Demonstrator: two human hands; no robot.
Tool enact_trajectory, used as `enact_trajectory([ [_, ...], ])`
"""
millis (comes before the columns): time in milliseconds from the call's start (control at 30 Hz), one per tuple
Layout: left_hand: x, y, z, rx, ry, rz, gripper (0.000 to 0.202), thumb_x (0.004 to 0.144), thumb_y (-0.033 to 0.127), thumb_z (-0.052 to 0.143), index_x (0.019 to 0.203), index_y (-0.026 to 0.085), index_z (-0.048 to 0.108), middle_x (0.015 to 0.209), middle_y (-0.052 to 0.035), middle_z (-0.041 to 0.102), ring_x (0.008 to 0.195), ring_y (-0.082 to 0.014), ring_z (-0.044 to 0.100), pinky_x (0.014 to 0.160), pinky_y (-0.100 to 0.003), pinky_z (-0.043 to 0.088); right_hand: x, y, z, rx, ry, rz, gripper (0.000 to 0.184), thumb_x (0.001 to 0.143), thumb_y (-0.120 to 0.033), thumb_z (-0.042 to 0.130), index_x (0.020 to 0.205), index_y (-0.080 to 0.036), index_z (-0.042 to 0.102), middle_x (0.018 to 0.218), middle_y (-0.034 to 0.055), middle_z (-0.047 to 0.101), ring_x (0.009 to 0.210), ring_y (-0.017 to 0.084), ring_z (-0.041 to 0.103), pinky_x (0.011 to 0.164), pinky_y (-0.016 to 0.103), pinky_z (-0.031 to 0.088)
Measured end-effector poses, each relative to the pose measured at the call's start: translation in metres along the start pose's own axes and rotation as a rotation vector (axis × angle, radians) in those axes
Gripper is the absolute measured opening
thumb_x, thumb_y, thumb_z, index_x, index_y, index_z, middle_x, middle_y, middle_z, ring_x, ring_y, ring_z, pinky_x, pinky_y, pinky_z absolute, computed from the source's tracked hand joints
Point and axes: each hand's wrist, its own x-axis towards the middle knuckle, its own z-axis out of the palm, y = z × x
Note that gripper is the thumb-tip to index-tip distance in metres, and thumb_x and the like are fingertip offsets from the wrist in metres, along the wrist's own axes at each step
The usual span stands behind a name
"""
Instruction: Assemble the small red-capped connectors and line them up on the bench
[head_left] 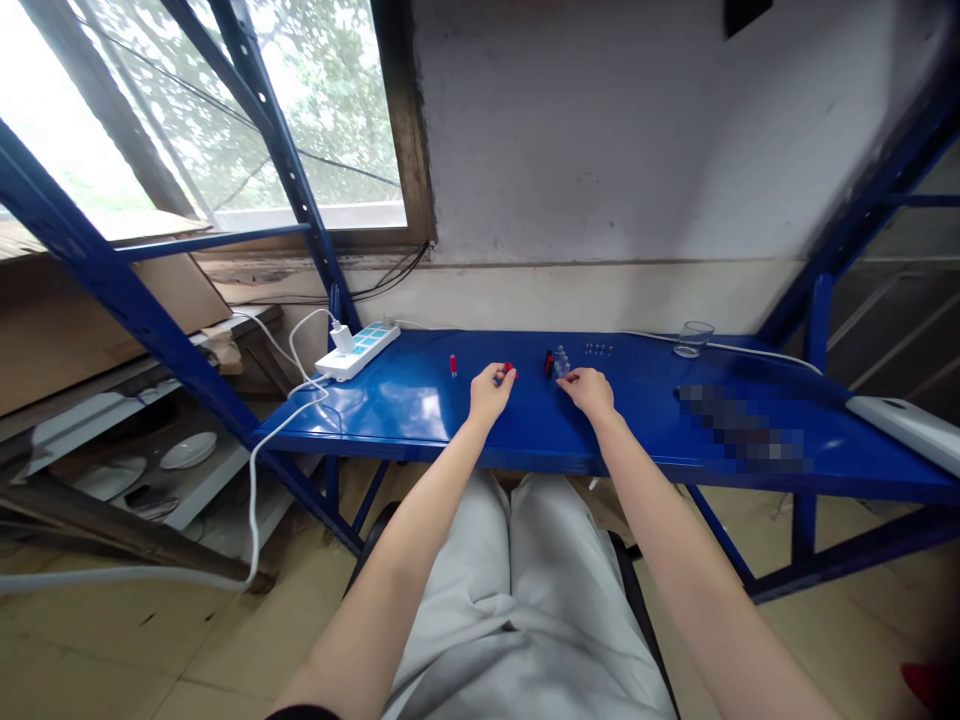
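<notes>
Both hands rest on the blue bench (pixel 420 400), mid-width, a little nearer the front edge than the back. Left hand (pixel 489 392) curled, fingertips pinching a small red piece (pixel 509 369). Right hand (pixel 589 388) loosely curled, fingers bent toward a cluster of small clear vials (pixel 561 362); contact with them cannot be told, nothing seen in its grasp. A small dark-and-red piece (pixel 548 364) stands just left of the vials. A lone red piece (pixel 453 365) stands upright, well left of the left hand. Row of tiny dark items (pixel 598 349) behind the vials. White power strip (pixel 357 350) at back-left corner. Clear glass (pixel 693 338) near back edge, right.
</notes>
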Motion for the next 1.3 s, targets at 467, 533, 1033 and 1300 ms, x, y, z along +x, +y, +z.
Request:
enact_trajectory([
  [467, 0.028, 0.023, 0.035, 0.383, -0.378, 0.008, 0.023, 0.073, 0.036, 0.059, 0.082, 0.017, 0.069, 0.078, -0.0054, 0.068, 0.073, -0.0178, 0.061, 0.066, -0.026, 0.045, -0.002, 0.001, 0.004, -0.124, 0.012, -0.009, 0.025, 0.077, -0.039, 0.053, 0.085, -0.022, 0.069, 0.086, 0.0077, 0.068, 0.084, 0.022, 0.061, 0.067, 0.028, 0.041],
  [533, 0.031, 0.024, 0.043, 0.407, -0.373, -0.018, 0.022, 0.073, 0.034, 0.059, 0.082, 0.017, 0.069, 0.081, -0.0061, 0.068, 0.075, -0.0184, 0.061, 0.066, -0.026, 0.045, -0.002, 0.002, 0.005, -0.141, 0.006, -0.011, 0.026, 0.078, -0.040, 0.052, 0.087, -0.022, 0.069, 0.087, 0.0074, 0.068, 0.086, 0.022, 0.061, 0.070, 0.029, 0.041],
  [1033, 0.032, 0.016, 0.071, 0.589, -0.293, -0.087, 0.017, 0.074, 0.031, 0.057, 0.077, 0.019, 0.068, 0.080, -0.0069, 0.067, 0.080, -0.0175, 0.060, 0.068, -0.024, 0.044, -0.013, 0.000, -0.001, -0.113, 0.023, 0.015, 0.024, 0.084, -0.034, 0.043, 0.088, -0.019, 0.062, 0.086, 0.0082, 0.067, 0.088, 0.021, 0.060, 0.075, 0.030, 0.038],
  [1300, 0.032, 0.019, 0.071, 0.563, -0.283, -0.112, 0.016, 0.071, 0.031, 0.059, 0.071, 0.018, 0.069, 0.076, -0.0088, 0.067, 0.079, -0.0204, 0.062, 0.069, -0.028, 0.045, -0.014, 0.002, 0.001, -0.066, 0.114, 0.004, 0.020, 0.083, -0.029, 0.042, 0.084, -0.018, 0.059, 0.078, 0.0082, 0.066, 0.077, 0.021, 0.060, 0.067, 0.029, 0.038],
])
